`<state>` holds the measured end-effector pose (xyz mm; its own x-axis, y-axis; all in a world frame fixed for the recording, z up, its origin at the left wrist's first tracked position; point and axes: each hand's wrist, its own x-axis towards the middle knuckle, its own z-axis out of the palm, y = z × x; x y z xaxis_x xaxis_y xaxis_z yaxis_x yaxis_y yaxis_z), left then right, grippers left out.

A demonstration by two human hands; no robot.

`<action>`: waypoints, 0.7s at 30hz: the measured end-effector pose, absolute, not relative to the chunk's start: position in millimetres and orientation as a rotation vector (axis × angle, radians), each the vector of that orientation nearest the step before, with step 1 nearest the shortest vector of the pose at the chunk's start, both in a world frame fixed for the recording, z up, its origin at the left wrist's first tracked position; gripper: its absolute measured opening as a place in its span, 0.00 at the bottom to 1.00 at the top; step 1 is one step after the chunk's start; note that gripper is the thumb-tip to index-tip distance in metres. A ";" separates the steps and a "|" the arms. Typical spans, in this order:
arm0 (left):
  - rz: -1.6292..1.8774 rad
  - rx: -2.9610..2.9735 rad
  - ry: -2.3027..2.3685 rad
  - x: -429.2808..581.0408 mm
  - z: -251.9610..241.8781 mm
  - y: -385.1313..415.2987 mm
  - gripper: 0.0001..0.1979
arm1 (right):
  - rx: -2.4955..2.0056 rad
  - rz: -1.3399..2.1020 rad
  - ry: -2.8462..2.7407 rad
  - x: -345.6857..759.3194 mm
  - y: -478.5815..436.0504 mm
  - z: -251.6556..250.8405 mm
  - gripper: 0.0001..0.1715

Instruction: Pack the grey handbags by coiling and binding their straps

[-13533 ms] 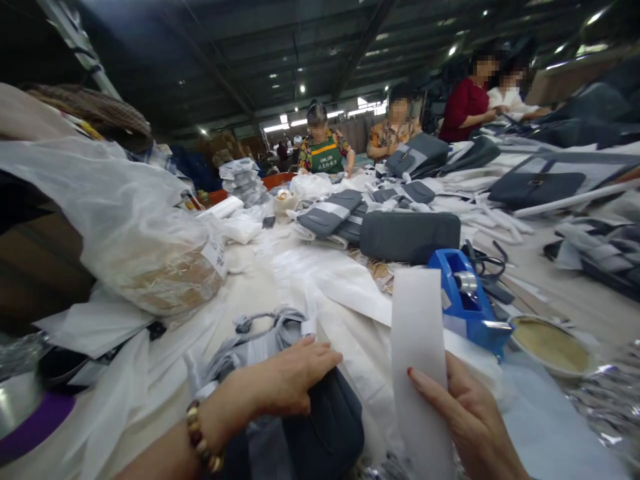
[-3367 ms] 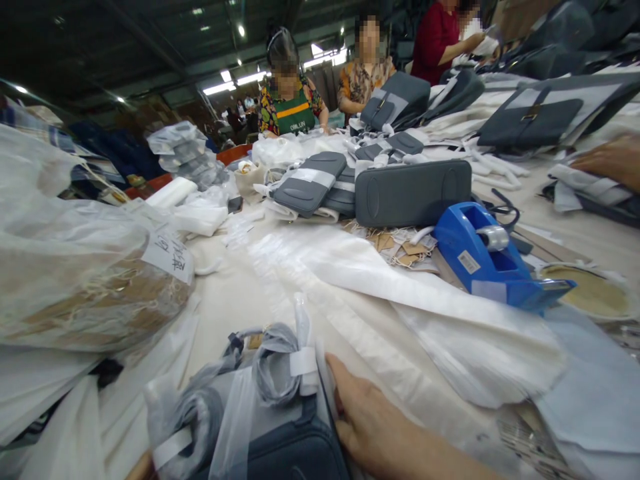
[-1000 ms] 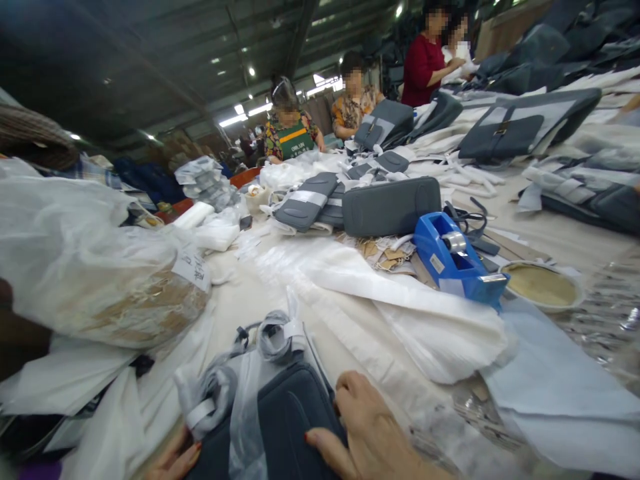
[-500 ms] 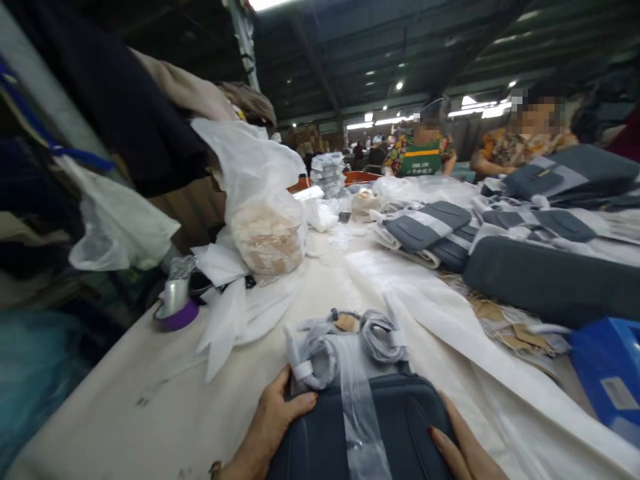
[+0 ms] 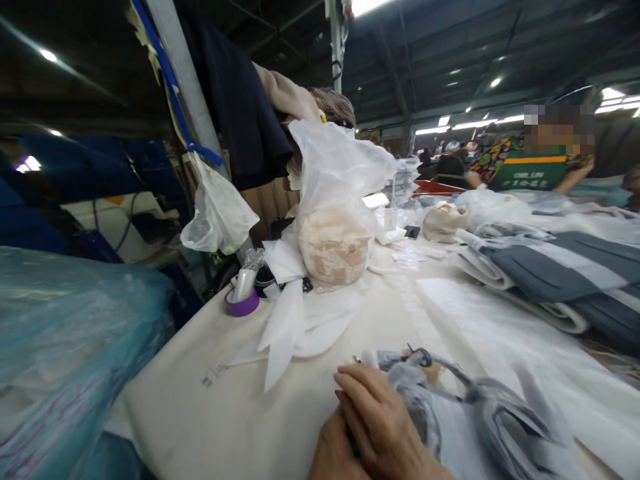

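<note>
My right hand (image 5: 383, 417) lies across my left hand (image 5: 331, 445) at the bottom centre of the view. The right fingers are pressed together and point left. Most of the left fingers are covered, and what the two hands pinch between them is hidden. Both are at the left side of a dark grey bag (image 5: 457, 437), whose lower body falls outside the view. On its top lie handles wound in pale wrapping (image 5: 507, 417), blurred by motion. A brown tag (image 5: 433, 372) and a dark strap loop show at its far edge.
Left of the hands are white sheets (image 5: 285, 337) and a purple tape roll (image 5: 243, 304). A tall clear plastic bag (image 5: 335, 247) stands behind. Grey bags (image 5: 555, 267) are stacked at right. A co-worker (image 5: 535, 163) sits across the table. Teal plastic (image 5: 80, 333) bulges at far left.
The view has swung left. My hands, before on either side of the grey bag, have come together at its left side. The bag now appears farther right and lower.
</note>
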<state>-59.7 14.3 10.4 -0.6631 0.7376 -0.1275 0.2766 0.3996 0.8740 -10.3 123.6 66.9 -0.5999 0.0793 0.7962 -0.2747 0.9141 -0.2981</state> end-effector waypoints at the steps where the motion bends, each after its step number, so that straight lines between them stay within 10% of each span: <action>1: 1.210 0.881 2.190 -64.0 13.0 9.0 0.18 | 0.168 0.475 -2.182 -10.2 126.4 56.2 0.14; 6: 1.182 0.958 2.403 -138.4 51.9 -3.9 0.27 | 0.176 0.381 -2.283 -13.8 133.1 30.8 0.12; 11: 0.237 0.796 3.078 -238.0 71.6 34.5 0.29 | 0.105 0.359 -2.506 -18.2 126.6 24.9 0.12; 21: 0.213 0.842 3.177 -221.6 100.2 36.7 0.28 | 0.097 0.422 -2.711 -5.9 120.9 32.0 0.25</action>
<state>-221.6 36.7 100.2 -0.8584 0.4807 0.1789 0.5002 0.8617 0.0850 -5.9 120.9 32.0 -0.9200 -0.0076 0.3918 -0.1264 0.9522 -0.2782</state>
